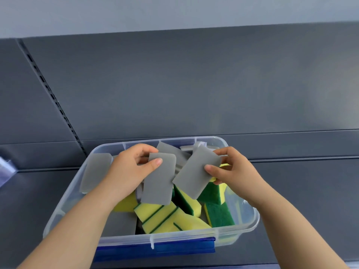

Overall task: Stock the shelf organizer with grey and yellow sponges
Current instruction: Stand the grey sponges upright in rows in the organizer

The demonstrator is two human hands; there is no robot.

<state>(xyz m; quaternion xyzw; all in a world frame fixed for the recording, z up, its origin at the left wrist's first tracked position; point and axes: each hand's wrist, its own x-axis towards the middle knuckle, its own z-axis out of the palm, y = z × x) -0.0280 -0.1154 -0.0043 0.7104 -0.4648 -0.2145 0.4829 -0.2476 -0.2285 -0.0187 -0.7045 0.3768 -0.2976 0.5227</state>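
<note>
A clear plastic bin (250, 222) with a blue clasp stands on the dark shelf and holds several grey sponges and yellow sponges with green scrub sides (161, 216). My left hand (128, 169) pinches one flat grey sponge (158, 187) by its top edge, above the bin's middle. Just to the right, my right hand (233, 169) pinches a second grey sponge (194, 173), which tilts to the right. The two sponges almost touch. More grey sponges (95, 171) lie against the bin's left wall and at its back.
The dark grey shelf surface (301, 200) runs to both sides of the bin, with a dark back panel (194, 84) behind it. A slotted upright (52, 98) runs down the left. A clear plastic piece (5, 169) shows at the far left edge.
</note>
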